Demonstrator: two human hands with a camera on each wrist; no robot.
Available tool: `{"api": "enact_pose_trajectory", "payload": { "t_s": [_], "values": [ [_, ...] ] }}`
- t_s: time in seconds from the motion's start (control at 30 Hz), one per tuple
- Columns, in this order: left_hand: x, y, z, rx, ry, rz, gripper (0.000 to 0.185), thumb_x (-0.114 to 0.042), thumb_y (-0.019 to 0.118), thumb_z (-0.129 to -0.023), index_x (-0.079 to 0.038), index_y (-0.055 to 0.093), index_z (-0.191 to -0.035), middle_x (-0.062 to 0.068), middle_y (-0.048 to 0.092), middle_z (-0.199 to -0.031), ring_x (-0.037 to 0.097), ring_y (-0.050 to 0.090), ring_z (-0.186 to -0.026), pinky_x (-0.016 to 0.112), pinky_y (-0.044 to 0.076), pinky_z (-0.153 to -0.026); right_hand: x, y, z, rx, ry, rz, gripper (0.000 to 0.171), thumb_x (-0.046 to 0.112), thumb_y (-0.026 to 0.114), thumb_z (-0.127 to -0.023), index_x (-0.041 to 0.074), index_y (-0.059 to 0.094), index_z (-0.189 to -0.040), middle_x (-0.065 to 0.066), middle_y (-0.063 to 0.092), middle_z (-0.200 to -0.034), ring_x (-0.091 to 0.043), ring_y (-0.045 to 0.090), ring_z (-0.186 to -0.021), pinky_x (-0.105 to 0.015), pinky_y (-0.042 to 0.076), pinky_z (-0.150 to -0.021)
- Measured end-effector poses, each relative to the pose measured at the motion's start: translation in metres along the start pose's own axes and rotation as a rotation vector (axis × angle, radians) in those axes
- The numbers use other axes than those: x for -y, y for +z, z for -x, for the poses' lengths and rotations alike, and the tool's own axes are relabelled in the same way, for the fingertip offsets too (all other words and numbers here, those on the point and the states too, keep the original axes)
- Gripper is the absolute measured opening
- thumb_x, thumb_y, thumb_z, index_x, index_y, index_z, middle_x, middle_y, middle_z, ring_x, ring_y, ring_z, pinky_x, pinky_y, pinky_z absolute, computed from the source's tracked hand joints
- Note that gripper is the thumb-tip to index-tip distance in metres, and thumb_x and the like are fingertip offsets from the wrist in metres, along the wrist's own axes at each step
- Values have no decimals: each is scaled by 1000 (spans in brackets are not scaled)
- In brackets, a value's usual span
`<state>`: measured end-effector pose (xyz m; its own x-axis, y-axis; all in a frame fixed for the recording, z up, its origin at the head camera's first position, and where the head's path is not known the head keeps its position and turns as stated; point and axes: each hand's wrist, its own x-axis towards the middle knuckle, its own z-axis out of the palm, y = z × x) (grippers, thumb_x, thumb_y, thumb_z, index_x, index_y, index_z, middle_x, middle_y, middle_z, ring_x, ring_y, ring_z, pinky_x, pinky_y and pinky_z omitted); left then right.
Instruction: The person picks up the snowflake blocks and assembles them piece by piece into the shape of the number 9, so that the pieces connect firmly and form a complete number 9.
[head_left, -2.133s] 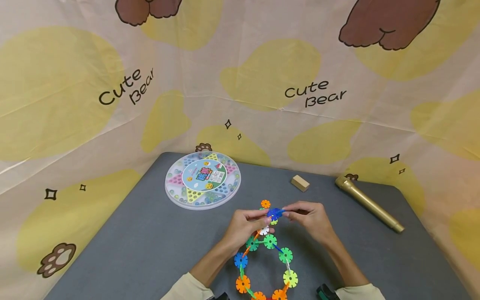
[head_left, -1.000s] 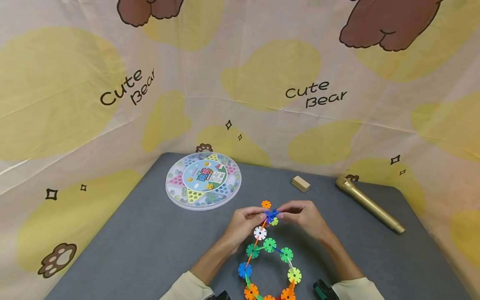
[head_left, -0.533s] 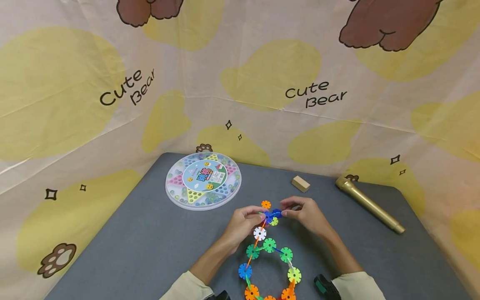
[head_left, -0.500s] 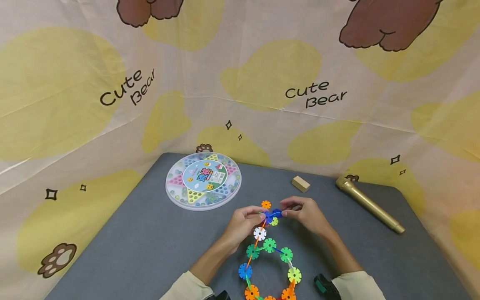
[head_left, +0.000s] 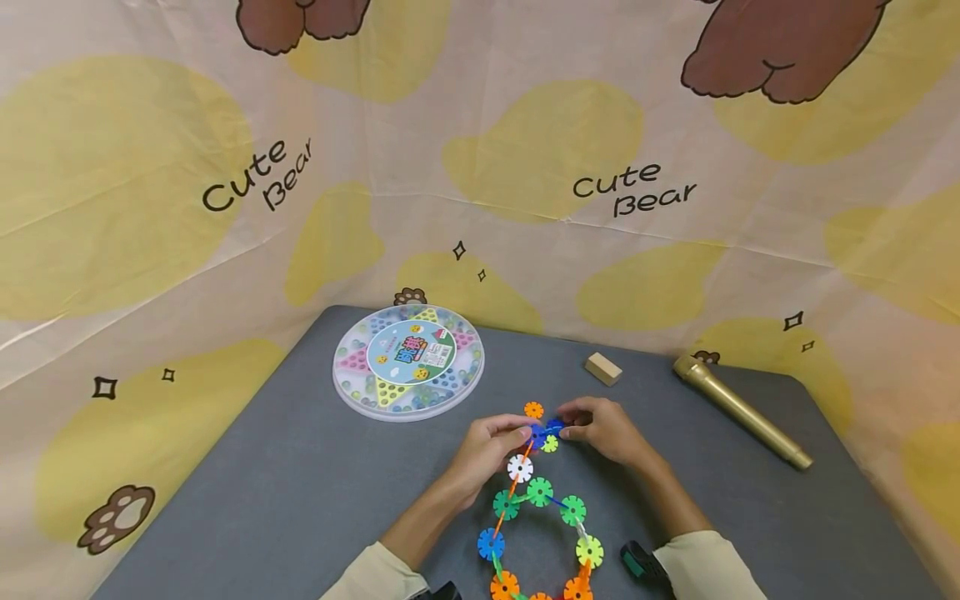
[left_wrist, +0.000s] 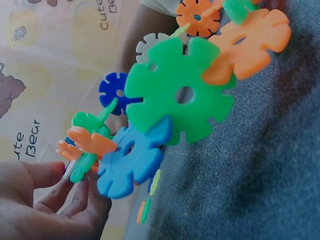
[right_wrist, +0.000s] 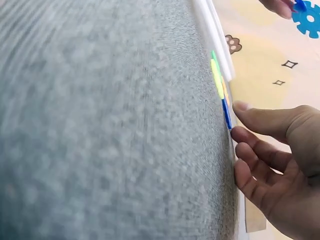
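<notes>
In the head view my left hand (head_left: 486, 454) pinches the upper end of a chain of colourful snowflake discs by a blue snowflake disc (head_left: 536, 436). Below it hang a white disc (head_left: 520, 468) and a ring of linked discs, with a green disc (head_left: 539, 492) at its top. My right hand (head_left: 606, 429) is close beside a dark blue disc (head_left: 556, 427). In the right wrist view its thumb and index finger stand apart, near the edge of a blue piece (right_wrist: 226, 114) on the table, with nothing gripped between them. The left wrist view shows the chain's large green disc (left_wrist: 170, 90) up close.
Loose orange (head_left: 533, 409) and yellow-green discs (head_left: 550, 443) lie by the hands. A round marble game board (head_left: 352, 392) stands at the back left of the grey table (head_left: 300, 467). Behind the right hand are a wooden block (head_left: 603, 368) and a gold microphone-shaped tube (head_left: 742, 411).
The ring of discs has shifted slightly down and right. My right hand has moved left, and its fingertips have parted from the blue piece they pinched earlier. The left hand keeps its hold.
</notes>
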<state>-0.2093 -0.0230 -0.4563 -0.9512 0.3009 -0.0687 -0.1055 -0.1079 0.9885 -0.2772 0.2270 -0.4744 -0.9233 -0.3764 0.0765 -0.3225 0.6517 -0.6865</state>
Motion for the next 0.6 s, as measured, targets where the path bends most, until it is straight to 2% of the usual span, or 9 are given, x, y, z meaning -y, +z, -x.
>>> {"api": "enact_pose_trajectory", "payload": {
  "t_s": [0.27, 0.4, 0.6],
  "values": [
    [1, 1, 0, 5, -7, 19, 35, -19, 67, -106, 5, 71, -131, 7, 78, -107, 12, 70, -88, 24, 61, -77, 3, 4, -3, 6, -23, 55, 23, 7, 83, -91, 2, 81, -112, -5, 67, -93, -15, 57, -83, -25, 48, -69],
    [1, 1, 0, 10, -3, 21, 35, -19, 67, -105, 5, 71, -131, 7, 78, -106, 13, 70, -87, 23, 60, -76, 4, 4, -4, 4, 17, 46, 19, 7, 85, -90, 4, 80, -108, -5, 65, -92, -16, 56, -83, -26, 48, -70],
    [2, 0, 0, 4, 3, 6, 35, -19, 66, -106, 4, 71, -131, 9, 78, -109, 14, 69, -88, 24, 61, -77, 4, 4, 1, -24, 71, -7, 16, 8, 85, -90, 7, 70, -98, -3, 63, -87, -17, 56, -80, -26, 48, -68]
  ]
}}
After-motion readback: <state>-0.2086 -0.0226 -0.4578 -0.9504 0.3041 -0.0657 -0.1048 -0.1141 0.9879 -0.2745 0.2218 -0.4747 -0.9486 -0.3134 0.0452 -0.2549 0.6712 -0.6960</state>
